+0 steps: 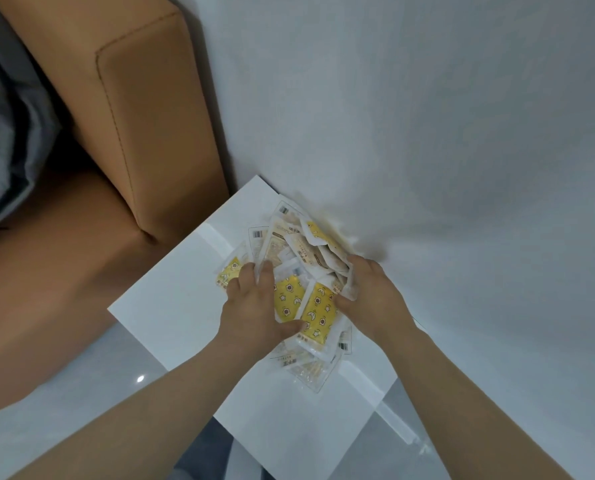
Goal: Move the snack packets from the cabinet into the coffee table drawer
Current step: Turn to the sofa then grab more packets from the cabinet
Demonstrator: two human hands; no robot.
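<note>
Both the left hand (254, 306) and the right hand (372, 289) grip a heap of snack packets (318, 310) lying in the white drawer (171, 299) (yellow star-and-moon prints and barcodes show, lettering too blurred to read) beside a tan sofa (150, 116).

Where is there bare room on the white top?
Bare: the strip between the sofa arm and the packet pile, and the near corner of the white top. Crowded: by the wall, where the left hand and right hand grip it.
</note>
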